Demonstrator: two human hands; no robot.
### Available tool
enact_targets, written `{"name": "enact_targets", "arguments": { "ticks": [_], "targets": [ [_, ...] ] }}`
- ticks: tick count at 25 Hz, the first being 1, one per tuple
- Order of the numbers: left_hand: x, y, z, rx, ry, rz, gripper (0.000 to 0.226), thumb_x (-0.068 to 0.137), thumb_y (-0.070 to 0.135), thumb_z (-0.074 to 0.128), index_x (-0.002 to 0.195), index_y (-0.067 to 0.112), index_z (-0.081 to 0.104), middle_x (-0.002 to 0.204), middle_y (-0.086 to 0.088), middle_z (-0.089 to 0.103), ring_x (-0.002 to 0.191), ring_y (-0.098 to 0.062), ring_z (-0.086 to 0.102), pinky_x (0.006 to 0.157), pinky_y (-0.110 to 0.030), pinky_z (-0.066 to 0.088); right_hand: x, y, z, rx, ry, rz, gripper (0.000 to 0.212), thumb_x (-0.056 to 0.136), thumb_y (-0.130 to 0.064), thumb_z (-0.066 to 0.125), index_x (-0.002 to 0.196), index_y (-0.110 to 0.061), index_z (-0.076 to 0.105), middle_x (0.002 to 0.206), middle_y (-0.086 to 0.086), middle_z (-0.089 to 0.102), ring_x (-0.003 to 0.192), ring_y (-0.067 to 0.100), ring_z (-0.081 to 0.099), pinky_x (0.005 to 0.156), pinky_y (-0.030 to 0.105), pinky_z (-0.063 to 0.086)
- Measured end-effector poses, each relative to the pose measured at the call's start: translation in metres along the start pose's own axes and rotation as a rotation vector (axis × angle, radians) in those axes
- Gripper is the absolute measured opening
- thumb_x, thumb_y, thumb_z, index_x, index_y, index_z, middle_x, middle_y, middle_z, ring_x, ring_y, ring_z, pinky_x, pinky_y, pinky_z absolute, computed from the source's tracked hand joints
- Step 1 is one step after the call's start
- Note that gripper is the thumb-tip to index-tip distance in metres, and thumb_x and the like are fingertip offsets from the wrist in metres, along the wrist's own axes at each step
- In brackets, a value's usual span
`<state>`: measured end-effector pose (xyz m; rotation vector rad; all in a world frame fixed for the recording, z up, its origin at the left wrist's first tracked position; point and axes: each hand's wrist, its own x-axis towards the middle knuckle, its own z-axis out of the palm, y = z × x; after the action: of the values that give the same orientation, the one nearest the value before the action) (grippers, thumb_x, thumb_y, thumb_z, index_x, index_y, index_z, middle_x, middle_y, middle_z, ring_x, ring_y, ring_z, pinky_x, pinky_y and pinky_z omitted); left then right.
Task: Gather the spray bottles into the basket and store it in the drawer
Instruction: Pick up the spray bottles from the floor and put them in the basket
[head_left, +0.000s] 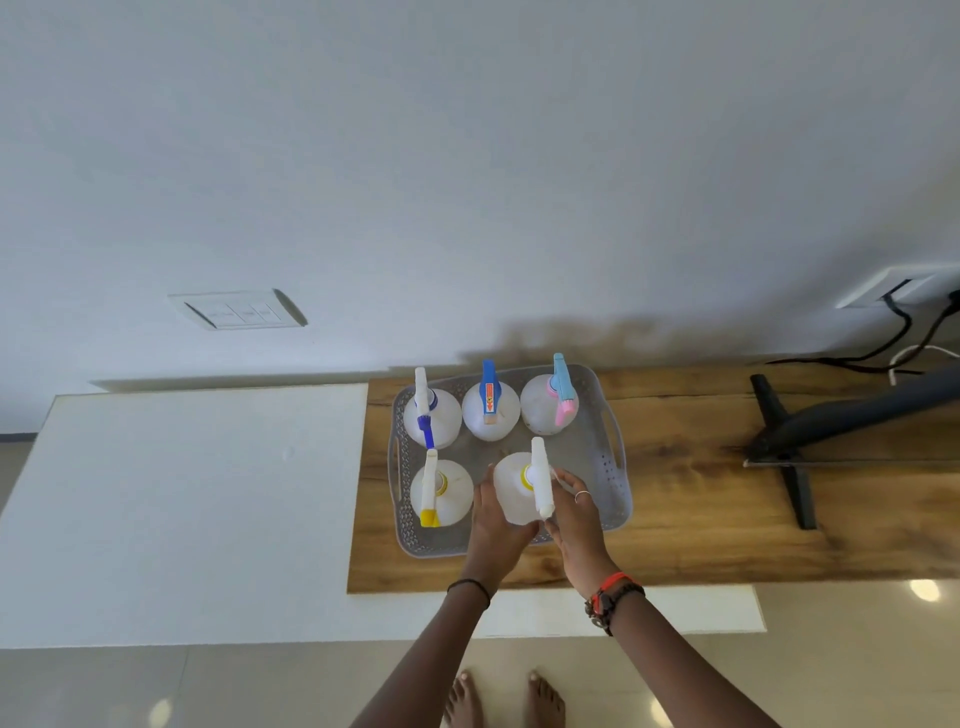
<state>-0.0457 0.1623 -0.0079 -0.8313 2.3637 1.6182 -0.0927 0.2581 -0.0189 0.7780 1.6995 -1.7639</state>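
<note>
A grey perforated basket (605, 457) stands on the wooden top (701, 499). Its back row holds three clear spray bottles: one with a white and blue head (432, 415), one with a blue head (490, 402), one with a light-blue and pink head (550, 405). A bottle with a yellow-tipped head (441, 491) stands front left. Both hands hold a fifth bottle with a white head (517, 488) over the basket's front middle. My left hand (493, 519) grips its left side and my right hand (574, 512) its right side.
A white cabinet surface (182, 509) lies left of the wooden top. A dark monitor stand (795, 447) sits on the wood at the right, with cables (893, 338) running to a wall socket. A switch plate (239, 309) is on the wall. My bare feet stand on the tiled floor.
</note>
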Motion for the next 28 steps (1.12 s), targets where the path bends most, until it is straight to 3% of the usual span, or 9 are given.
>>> {"name": "enact_targets", "arguments": {
  "ticks": [7,12,17,21,23,25,28],
  "targets": [
    [0.022,-0.016,0.027,0.003,0.006,-0.11,0.099,0.069,0.013,0.081,0.146,0.005,0.02,0.144,-0.013,0.036,0.135,-0.027,0.035,0.109,-0.035,0.037,0.035,0.011,-0.006,-0.102,-0.017,-0.032,0.042,0.095,-0.025,0.054,0.135,-0.02,0.047,0.134,0.012,0.055,0.123,0.03,0.053,0.098,0.044,0.051],
    [0.024,-0.025,0.033,0.011,-0.014,-0.158,0.101,0.07,0.015,0.082,0.147,0.006,0.018,0.147,-0.013,0.034,0.136,-0.028,0.035,0.109,-0.039,0.04,0.043,0.02,-0.012,-0.14,-0.055,-0.017,0.042,0.096,-0.014,0.05,0.138,-0.019,0.046,0.134,0.01,0.054,0.121,0.03,0.053,0.088,0.038,0.055],
    [0.026,-0.022,0.035,0.002,-0.019,-0.189,0.1,0.076,0.013,0.077,0.15,0.005,0.009,0.153,-0.013,0.025,0.142,-0.028,0.026,0.113,-0.04,0.034,0.049,0.018,-0.016,-0.158,-0.089,-0.027,0.044,0.095,-0.012,0.052,0.138,-0.018,0.045,0.135,0.009,0.053,0.121,0.028,0.053,0.088,0.034,0.055],
    [0.013,-0.013,0.046,-0.064,0.106,-0.288,0.081,0.086,-0.006,0.059,0.15,0.001,0.01,0.153,-0.019,0.022,0.141,-0.03,0.025,0.113,-0.037,0.031,0.046,0.014,-0.02,-0.104,-0.11,0.014,0.046,0.094,-0.012,0.054,0.139,-0.017,0.044,0.135,0.009,0.053,0.12,0.027,0.054,0.082,0.03,0.056],
    [0.006,-0.009,0.051,-0.184,0.197,-0.407,0.072,0.087,-0.012,0.048,0.149,0.001,0.015,0.152,-0.019,0.023,0.141,-0.032,0.025,0.114,-0.042,0.03,0.045,0.012,-0.021,-0.066,-0.113,0.054,0.046,0.095,-0.011,0.054,0.139,-0.015,0.044,0.137,0.01,0.053,0.121,0.028,0.055,0.086,0.034,0.056],
    [0.004,-0.009,0.056,-0.321,0.278,-0.516,0.06,0.091,-0.009,0.041,0.147,0.002,0.022,0.149,-0.019,0.029,0.139,-0.032,0.03,0.114,-0.045,0.031,0.046,0.01,-0.021,-0.059,-0.109,0.08,0.047,0.095,-0.009,0.053,0.141,-0.013,0.043,0.14,0.011,0.052,0.125,0.03,0.054,0.097,0.041,0.052],
    [0.008,-0.011,0.059,-0.429,0.319,-0.567,0.044,0.096,0.005,0.043,0.139,0.004,0.034,0.138,-0.018,0.046,0.129,-0.031,0.043,0.109,-0.047,0.037,0.047,0.009,-0.021,-0.054,-0.108,0.089,0.047,0.095,-0.009,0.053,0.141,-0.012,0.043,0.14,0.012,0.052,0.126,0.031,0.053,0.099,0.042,0.051]
  ]
}}
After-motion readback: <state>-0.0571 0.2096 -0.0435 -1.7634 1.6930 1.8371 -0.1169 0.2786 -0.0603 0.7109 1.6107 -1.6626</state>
